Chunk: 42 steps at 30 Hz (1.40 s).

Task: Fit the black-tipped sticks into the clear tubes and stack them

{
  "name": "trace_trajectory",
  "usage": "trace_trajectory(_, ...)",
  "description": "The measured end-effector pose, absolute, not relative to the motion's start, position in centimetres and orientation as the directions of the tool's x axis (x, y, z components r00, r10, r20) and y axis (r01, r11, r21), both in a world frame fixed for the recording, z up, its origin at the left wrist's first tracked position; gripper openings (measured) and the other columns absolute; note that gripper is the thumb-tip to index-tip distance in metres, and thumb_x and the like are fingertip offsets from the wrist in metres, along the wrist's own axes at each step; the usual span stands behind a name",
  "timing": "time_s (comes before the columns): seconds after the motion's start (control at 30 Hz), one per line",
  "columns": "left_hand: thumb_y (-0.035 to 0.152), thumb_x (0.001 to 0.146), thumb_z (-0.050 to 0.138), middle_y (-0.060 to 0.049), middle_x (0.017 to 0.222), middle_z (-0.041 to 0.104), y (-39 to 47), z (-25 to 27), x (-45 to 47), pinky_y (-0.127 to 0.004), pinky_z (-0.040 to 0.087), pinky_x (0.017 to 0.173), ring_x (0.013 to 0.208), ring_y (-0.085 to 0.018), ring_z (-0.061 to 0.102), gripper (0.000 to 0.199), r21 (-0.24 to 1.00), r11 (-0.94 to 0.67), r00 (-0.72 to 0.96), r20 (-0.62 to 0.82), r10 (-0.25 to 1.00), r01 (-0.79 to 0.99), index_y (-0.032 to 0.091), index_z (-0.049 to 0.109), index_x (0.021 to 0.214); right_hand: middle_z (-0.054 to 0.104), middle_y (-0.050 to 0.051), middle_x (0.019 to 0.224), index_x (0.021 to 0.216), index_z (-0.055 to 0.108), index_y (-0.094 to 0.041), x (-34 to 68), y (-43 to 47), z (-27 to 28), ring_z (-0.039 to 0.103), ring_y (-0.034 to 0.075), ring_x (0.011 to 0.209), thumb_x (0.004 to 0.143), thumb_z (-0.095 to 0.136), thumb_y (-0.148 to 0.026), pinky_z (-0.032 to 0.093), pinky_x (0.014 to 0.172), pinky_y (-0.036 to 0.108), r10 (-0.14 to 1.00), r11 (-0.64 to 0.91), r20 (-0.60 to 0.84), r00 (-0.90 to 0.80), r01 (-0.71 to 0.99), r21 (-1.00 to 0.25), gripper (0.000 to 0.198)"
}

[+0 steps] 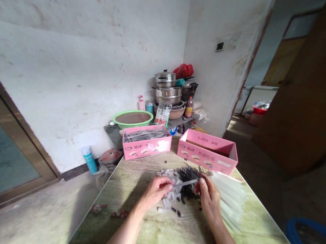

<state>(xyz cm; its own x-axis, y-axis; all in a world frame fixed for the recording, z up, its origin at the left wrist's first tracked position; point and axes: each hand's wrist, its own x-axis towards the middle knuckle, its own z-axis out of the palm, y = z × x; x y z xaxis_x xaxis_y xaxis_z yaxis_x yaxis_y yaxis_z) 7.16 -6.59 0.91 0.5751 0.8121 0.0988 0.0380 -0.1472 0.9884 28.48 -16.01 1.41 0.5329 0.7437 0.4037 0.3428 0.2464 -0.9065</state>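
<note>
A pen (pixel 185 183) lies level between my two hands above the table. The fingertips of my left hand (pixel 158 189) pinch its left end, and my right hand (pixel 209 195) is closed around its right end. Under and behind the pen is a pile of whitish translucent pen caps (pixel 172 196). Beside them lies a heap of dark pen refills (pixel 187 172) with black tips. To the right of my right hand, a fan of long translucent pen barrels (pixel 232 198) is spread out.
A pink box (pixel 148 150) filled with pens stands at the table's far edge; a second pink box (pixel 207 154) sits to its right. Behind are a green basin (pixel 133 119) and stacked steel pots (pixel 167 91). A blue spray can (pixel 89 160) stands on the floor at left.
</note>
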Motion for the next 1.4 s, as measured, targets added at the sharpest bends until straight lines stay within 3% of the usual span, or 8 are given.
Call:
trace_trajectory(0.13, 0.051, 0.08, 0.075, 0.0, 0.069, 0.063, -6.6, 1.6, 7.1, -0.022, 0.036, 0.052, 0.055, -0.011, 0.05, 0.037, 0.989, -0.135, 0.513, 0.145, 0.846, -0.057, 0.016, 0.076, 0.092, 0.068, 0.003, 0.065, 0.097, 0.072, -0.018, 28.5, -15.9, 1.4, 0.06, 0.02, 0.057, 0.09, 0.062, -0.062, 0.046, 0.054, 0.031, 0.8, 0.241, 0.355, 0.483, 0.283, -0.928, 0.046)
trace_trajectory(0.37, 0.041, 0.072, 0.086, -0.001, 0.073, 0.063, -6.5, 2.0, 7.1, -0.021, 0.042, 0.058, 0.062, -0.012, 0.054, 0.039, 0.926, -0.002, 0.383, 0.159, 0.91, -0.378, 0.014, 0.074, 0.098, 0.07, 0.003, 0.067, 0.093, 0.071, -0.019, 27.7, -15.5, 0.8, 0.062, 0.019, 0.053, 0.087, 0.071, -0.058, 0.046, 0.047, 0.028, 0.893, 0.257, 0.241, 0.379, 0.009, -0.966, 0.039)
trace_trajectory(0.57, 0.045, 0.073, 0.085, 0.0, 0.069, 0.061, -6.4, 2.0, 7.3, -0.022, 0.042, 0.056, 0.059, -0.011, 0.053, 0.037, 0.916, -0.028, 0.33, 0.172, 0.928, -0.4, 0.014, 0.074, 0.089, 0.067, 0.003, 0.057, 0.084, 0.07, -0.018, 27.2, -15.4, 0.6, 0.055, 0.013, 0.04, 0.088, 0.066, -0.066, 0.034, 0.036, 0.022, 0.958, 0.147, 0.121, 0.26, -0.081, -0.986, 0.048)
trace_trajectory(0.73, 0.05, 0.072, 0.086, 0.001, 0.062, 0.06, -6.4, 2.5, 7.1, -0.022, 0.041, 0.055, 0.055, -0.011, 0.053, 0.042, 0.921, -0.043, 0.293, 0.168, 0.941, -0.388, 0.014, 0.072, 0.088, 0.065, 0.003, 0.051, 0.074, 0.067, -0.016, 27.2, -15.5, 1.2, 0.051, 0.011, 0.032, 0.079, 0.069, -0.073, 0.024, 0.03, 0.018, 0.985, 0.009, -0.018, 0.172, -0.153, -0.988, 0.057)
trace_trajectory(1.0, 0.05, 0.073, 0.085, 0.001, 0.063, 0.06, -6.0, 1.7, 7.2, -0.021, 0.043, 0.053, 0.055, -0.01, 0.053, 0.041, 0.911, -0.036, 0.269, 0.159, 0.95, -0.41, 0.014, 0.07, 0.087, 0.061, 0.001, 0.045, 0.069, 0.063, -0.017, 26.6, -15.9, 1.7, 0.049, 0.009, 0.03, 0.079, 0.071, -0.071, 0.028, 0.03, 0.018, 0.993, -0.045, -0.067, 0.099, -0.206, -0.977, 0.055)
trace_trajectory(1.33, 0.051, 0.061, 0.091, 0.002, 0.059, 0.06, -5.7, 1.9, 7.2, -0.021, 0.042, 0.047, 0.05, -0.01, 0.052, 0.046, 0.897, 0.062, 0.223, 0.041, 0.974, -0.437, 0.015, 0.066, 0.074, 0.063, 0.0, 0.051, 0.07, 0.062, -0.017, 26.5, -15.9, 1.6, 0.051, 0.009, 0.036, 0.069, 0.086, -0.06, 0.032, 0.034, 0.018, 0.994, -0.02, -0.037, 0.1, -0.168, -0.986, 0.049)
trace_trajectory(1.4, 0.051, 0.06, 0.092, 0.002, 0.059, 0.06, -5.7, 2.0, 7.2, -0.021, 0.043, 0.047, 0.051, -0.01, 0.053, 0.046, 0.896, 0.064, 0.224, 0.04, 0.974, -0.44, 0.015, 0.066, 0.074, 0.065, 0.001, 0.053, 0.073, 0.064, -0.017, 26.5, -15.9, 1.6, 0.054, 0.01, 0.036, 0.072, 0.082, -0.065, 0.032, 0.033, 0.018, 0.995, -0.023, -0.039, 0.091, -0.162, -0.986, 0.051)
